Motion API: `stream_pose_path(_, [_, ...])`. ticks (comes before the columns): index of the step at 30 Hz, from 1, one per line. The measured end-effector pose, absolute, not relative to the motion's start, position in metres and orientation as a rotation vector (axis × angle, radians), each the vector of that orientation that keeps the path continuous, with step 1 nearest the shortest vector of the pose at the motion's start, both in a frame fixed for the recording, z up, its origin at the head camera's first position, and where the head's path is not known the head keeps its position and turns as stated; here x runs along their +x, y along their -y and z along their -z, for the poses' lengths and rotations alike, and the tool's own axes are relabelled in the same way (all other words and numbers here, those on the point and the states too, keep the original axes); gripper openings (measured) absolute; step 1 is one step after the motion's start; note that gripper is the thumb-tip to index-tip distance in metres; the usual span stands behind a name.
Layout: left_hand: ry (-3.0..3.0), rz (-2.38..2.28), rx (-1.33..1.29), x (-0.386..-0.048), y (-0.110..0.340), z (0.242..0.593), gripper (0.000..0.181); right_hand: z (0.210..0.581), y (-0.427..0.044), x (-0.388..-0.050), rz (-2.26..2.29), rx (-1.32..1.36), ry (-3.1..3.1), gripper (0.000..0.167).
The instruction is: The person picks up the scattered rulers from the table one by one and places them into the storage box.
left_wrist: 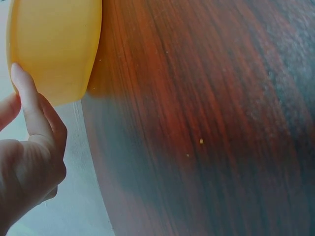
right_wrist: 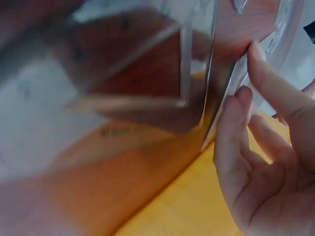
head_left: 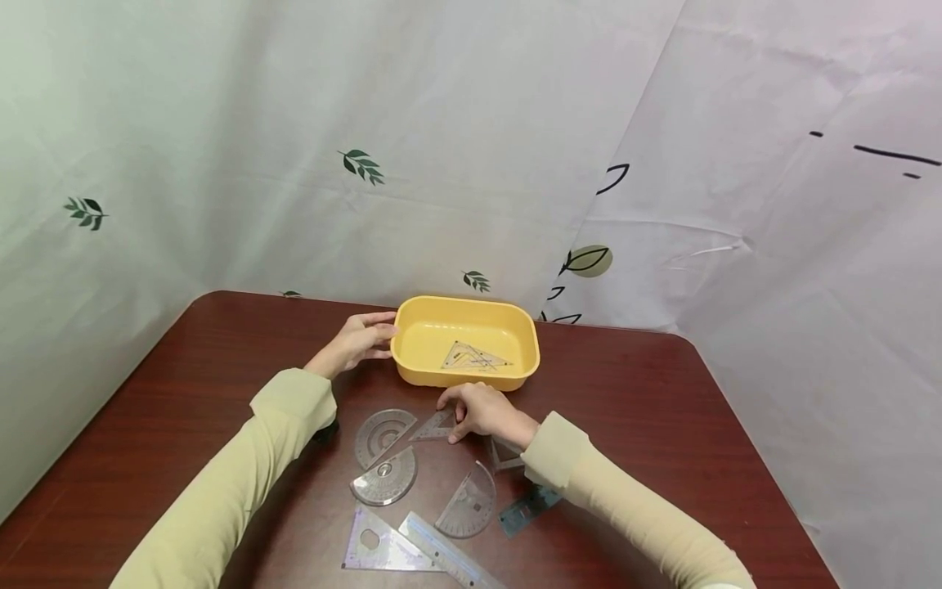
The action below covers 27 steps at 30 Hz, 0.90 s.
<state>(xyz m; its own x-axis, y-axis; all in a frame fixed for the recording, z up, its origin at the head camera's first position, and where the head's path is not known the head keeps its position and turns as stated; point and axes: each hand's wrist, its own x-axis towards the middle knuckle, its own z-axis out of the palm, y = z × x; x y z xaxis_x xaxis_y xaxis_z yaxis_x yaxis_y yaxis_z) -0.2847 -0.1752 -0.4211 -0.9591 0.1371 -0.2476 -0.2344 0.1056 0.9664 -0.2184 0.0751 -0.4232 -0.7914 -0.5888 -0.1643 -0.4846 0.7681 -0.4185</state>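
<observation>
A yellow plastic basin (head_left: 465, 379) stands near the table's back edge with clear set squares (head_left: 471, 357) lying inside. My left hand (head_left: 355, 342) holds its left end at the rim; in the left wrist view the fingers (left_wrist: 30, 105) touch the wall. Just in front of the basin, my right hand (head_left: 486, 411) pinches a small clear set square (head_left: 429, 429) between thumb and fingers. Its thin edge (right_wrist: 231, 91) shows in the right wrist view. Another clear set square (head_left: 506, 455) lies partly hidden under the right wrist, blurred up close in the right wrist view.
Clear protractors (head_left: 384, 477) lie on the dark red table (head_left: 633, 409), one overlapping another. A larger set square (head_left: 371, 541) and a clear ruler (head_left: 445, 550) overlap near the front. A bluish-green ruler (head_left: 528, 510) is beside the right sleeve. White patterned cloth (head_left: 309, 204) hangs behind.
</observation>
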Motion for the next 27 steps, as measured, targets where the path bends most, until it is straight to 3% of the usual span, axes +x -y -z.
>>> stream_pose_path(8, [-2.096, -1.945, -0.119, -0.286, 0.174, 0.42, 0.054, 0.421, -0.077, -0.22, 0.411, -0.978, -2.637, 0.043])
stream_pose_path(20, [-2.099, -1.953, -0.114, -0.289, 0.172, 0.42, 0.054, 0.422, -0.079, -0.206, 0.255, -1.044, -2.857, 0.049])
stream_pose_path(27, [-2.107, -1.938, -0.125, -0.29, 0.172, 0.421, 0.052, 0.423, -0.082, -0.209, 0.329, -1.083, -2.839, 0.043])
